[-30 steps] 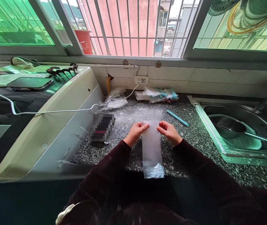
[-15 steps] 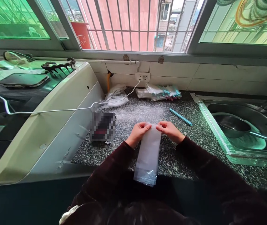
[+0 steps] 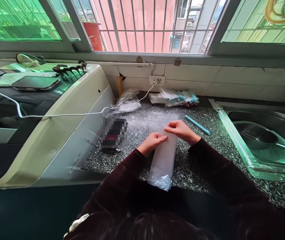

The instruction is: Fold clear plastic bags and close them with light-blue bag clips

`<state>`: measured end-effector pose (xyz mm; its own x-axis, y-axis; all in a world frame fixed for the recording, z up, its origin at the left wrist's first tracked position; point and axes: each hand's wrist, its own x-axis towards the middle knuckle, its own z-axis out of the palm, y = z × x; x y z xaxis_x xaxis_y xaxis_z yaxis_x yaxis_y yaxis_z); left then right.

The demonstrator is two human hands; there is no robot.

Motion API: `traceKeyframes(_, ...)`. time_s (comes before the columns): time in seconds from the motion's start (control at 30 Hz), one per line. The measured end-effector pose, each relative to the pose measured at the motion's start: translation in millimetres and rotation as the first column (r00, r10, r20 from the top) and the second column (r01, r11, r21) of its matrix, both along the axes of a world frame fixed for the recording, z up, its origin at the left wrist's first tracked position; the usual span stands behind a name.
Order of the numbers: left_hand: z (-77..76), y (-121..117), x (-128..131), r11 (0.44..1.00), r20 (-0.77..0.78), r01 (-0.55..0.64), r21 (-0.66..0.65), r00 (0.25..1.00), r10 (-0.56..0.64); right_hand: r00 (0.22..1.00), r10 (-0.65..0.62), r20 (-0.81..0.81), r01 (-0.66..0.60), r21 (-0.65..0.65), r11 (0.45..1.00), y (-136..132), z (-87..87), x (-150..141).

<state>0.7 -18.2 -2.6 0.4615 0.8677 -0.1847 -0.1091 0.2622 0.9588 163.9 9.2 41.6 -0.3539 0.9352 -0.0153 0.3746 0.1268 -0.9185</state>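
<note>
A long, narrow clear plastic bag [image 3: 163, 156] hangs from my two hands over the front of the speckled counter [image 3: 132, 156], its lower end crinkled near the edge. My left hand [image 3: 152, 141] pinches the bag's left side, a little below the top. At the upper end my right hand [image 3: 181, 130] has thumb and fingers closed on the bag's top edge. Just beyond my right hand, a flat turquoise strip [image 3: 197, 125] lies slanted on the counter. A blurred-out dark item [image 3: 113, 133] sits to the left of my left hand.
At the wall lie a heap of plastic bags [image 3: 129, 103] and a pile of bags with turquoise strips [image 3: 175, 97]. A white cable [image 3: 82, 114] runs from the socket [image 3: 157, 80] across the left appliance [image 3: 64, 123]. On the right, a pan [image 3: 255, 136] stands in the sink [image 3: 250, 163].
My right hand has moved up and inward along the bag's top, while my left hand now grips lower on its side. The whole view has shifted slightly.
</note>
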Motion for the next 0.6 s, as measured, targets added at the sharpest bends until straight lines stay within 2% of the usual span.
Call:
traceKeyframes(0.13,3.3,-2.7,-0.6,0.987,-0.027,0.157,-0.033,0.987,-0.158,0.988,-0.106,-0.111,0.117,0.093,0.989,1.8,12.7,9.7)
traceKeyframes(0.3,5.2,-5.1,-2.1,0.960,-0.140,0.281,0.016,0.951,-0.276,0.977,-0.164,-0.137,0.178,0.094,0.980,0.9,27.8,30.4)
traceKeyframes(0.47,6.2,-5.6,-5.5,0.891,-0.269,0.448,0.075,0.869,-0.415,0.966,-0.203,-0.159,0.224,0.129,0.966,1.5,29.1,40.7)
traceKeyframes(0.6,10.2,-6.3,-7.1,0.861,-0.269,0.504,0.063,0.840,-0.472,0.965,-0.207,-0.161,0.230,0.139,0.963,3.6,27.3,44.5)
